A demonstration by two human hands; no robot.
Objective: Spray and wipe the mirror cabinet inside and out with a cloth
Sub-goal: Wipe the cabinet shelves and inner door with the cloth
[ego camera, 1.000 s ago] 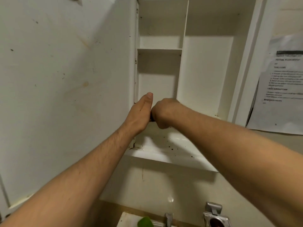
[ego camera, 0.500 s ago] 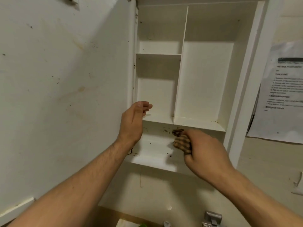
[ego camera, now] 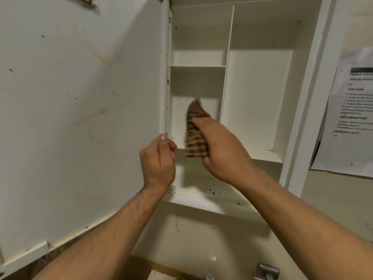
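Gripping the striped cloth (ego camera: 194, 136), the right hand (ego camera: 224, 152) fronts the cabinet (ego camera: 260, 87) (left hand (ego camera: 158, 160) curled, empty).

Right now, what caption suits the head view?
Right hand holds a striped cloth at the open cabinet; left hand curled, empty.

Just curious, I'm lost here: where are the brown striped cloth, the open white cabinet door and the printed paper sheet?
brown striped cloth (ego camera: 192, 141): head view, its striped middle.
open white cabinet door (ego camera: 80, 118): head view, stained inner face.
printed paper sheet (ego camera: 352, 110): head view, text area.
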